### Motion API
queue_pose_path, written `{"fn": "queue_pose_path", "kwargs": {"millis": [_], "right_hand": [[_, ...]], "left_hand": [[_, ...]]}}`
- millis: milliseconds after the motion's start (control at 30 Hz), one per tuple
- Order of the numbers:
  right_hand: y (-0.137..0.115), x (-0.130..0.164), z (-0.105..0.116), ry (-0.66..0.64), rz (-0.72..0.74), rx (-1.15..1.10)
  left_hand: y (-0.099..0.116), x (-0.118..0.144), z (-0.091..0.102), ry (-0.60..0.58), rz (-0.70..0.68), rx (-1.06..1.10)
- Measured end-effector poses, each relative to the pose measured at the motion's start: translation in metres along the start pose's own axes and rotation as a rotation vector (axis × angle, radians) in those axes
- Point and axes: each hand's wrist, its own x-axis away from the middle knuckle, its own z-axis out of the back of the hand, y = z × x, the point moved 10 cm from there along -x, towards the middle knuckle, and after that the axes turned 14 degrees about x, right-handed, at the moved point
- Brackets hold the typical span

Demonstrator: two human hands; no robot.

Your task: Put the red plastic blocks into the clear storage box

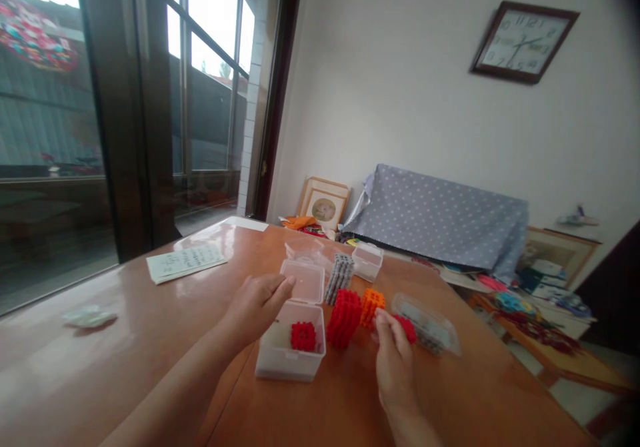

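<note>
Far to my left a crumpled tissue [89, 315] lies on the wooden table [125, 367], well apart from everything else, and beyond it a sheet of paper [186, 262] with handwriting rests flat near the window edge, turned so its lines run roughly toward me.

My left hand [256, 305] comes next. Its fingers are loosely curled and extended forward, the fingertips touching the raised lid of the small plastic box [290, 348]; I judge they steady the lid so it leans back and the opening stays clear. The hand grips nothing. Inside the box a red block [303, 335] sits against the near right wall, alone on the bottom.

Just right of the box stands a taller stack of red blocks [344, 317], upright on the table, with a gray stack [339, 278] leaning behind it and an orange block [372, 305] touching its right side. They are grouped close together, within easy reach of both hands. Further back a second small clear box [367, 261] stands with its lid shut.

My right hand [395, 357] has its fingers pinched closed on another red piece [407, 327], held just above the table beside the orange block. Just beyond it a long clear container [430, 327] lies on its side, with dark pieces inside that I cannot make out.
</note>
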Motion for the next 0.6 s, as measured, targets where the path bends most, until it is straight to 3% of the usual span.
{"fn": "queue_pose_path", "kwargs": {"millis": [100, 300, 600], "right_hand": [[-0.023, 0.005, 0.006, 0.033, 0.075, 0.050], [-0.059, -0.003, -0.005, -0.065, 0.154, 0.097], [-0.066, -0.034, -0.041, -0.363, 0.342, 0.410]], "left_hand": [[-0.009, -0.002, 0.004, 0.066, -0.017, -0.004], [-0.008, -0.002, -0.003, 0.032, -0.059, 0.022], [-0.020, -0.003, -0.010, 0.029, -0.033, 0.104]]}}
